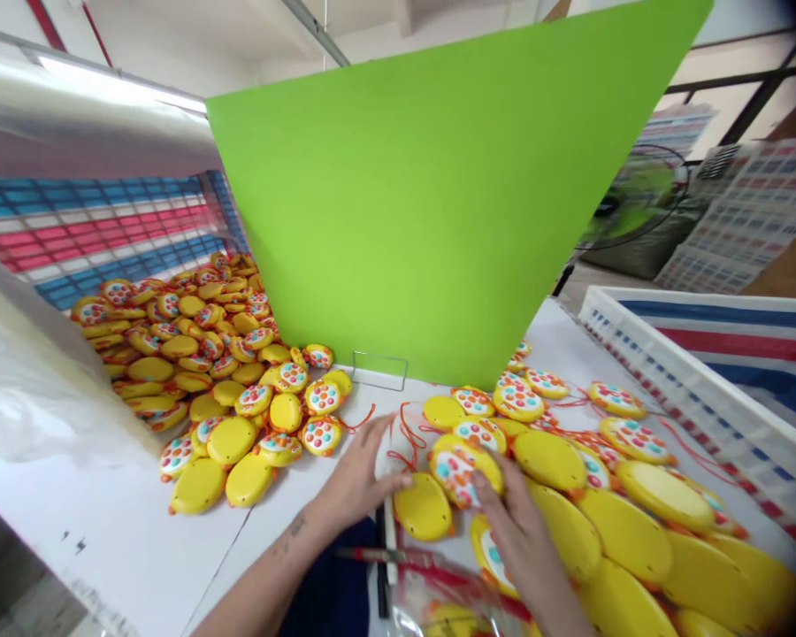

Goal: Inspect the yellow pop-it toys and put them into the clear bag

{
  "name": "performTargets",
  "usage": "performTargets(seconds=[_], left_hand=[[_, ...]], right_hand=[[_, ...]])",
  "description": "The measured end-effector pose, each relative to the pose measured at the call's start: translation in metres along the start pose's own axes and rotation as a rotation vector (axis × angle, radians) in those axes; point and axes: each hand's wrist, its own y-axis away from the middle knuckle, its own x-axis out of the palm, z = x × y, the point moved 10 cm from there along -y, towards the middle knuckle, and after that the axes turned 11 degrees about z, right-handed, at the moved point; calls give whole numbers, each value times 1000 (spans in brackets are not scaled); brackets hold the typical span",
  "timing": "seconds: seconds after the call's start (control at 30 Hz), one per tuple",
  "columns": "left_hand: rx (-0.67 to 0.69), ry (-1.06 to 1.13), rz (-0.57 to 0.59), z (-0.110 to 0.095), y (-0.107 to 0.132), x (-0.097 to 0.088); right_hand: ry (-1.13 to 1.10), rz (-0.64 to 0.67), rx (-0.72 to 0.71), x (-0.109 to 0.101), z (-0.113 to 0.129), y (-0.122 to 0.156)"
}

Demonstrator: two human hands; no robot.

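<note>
My right hand [514, 513] is closed around the edge of a yellow oval toy [461, 473], whose white face with coloured dots is turned up. To its left, my left hand [355, 473] has thumb and fingers apart. Its thumb tip is at the upper edge of another yellow toy [424, 509], which lies back side up. Red cord loops [408, 433] lie by the left fingertips, over a pale, see-through area I cannot make out. Below the hands is a clear plastic bag [415, 602] with a yellow toy in it.
Piles of yellow toys lie at left [199, 354] and right [630, 540]. A green board [398, 195] stands upright behind a small wire stand [379, 372]. A white crate [723, 380] is at right, plastic film [53, 380] at left, and a fan [637, 199] beyond.
</note>
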Motion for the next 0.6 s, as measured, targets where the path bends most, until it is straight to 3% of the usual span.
performTargets(seconds=[0.07,0.13,0.2,0.3,0.37,0.43,0.6], left_hand=[[-282,-402,-115,40,-14,-34],[-412,-486,-184,71,-27,-61],[-488,-522,-207,95,-36,-79],[-532,-535,-177,113,-44,-87],[-513,-526,-149,108,-43,-82],[-445,-513,-130,88,-39,-67],[-113,-421,-37,-1,-10,0]], right_hand=[[173,-206,-115,-31,33,6],[244,-338,-225,-46,58,17],[236,-324,-256,-41,65,22],[120,-119,-187,-9,47,18],[-5,10,-118,14,29,15],[-144,90,-57,32,13,13],[-403,216,85,61,-15,12]])
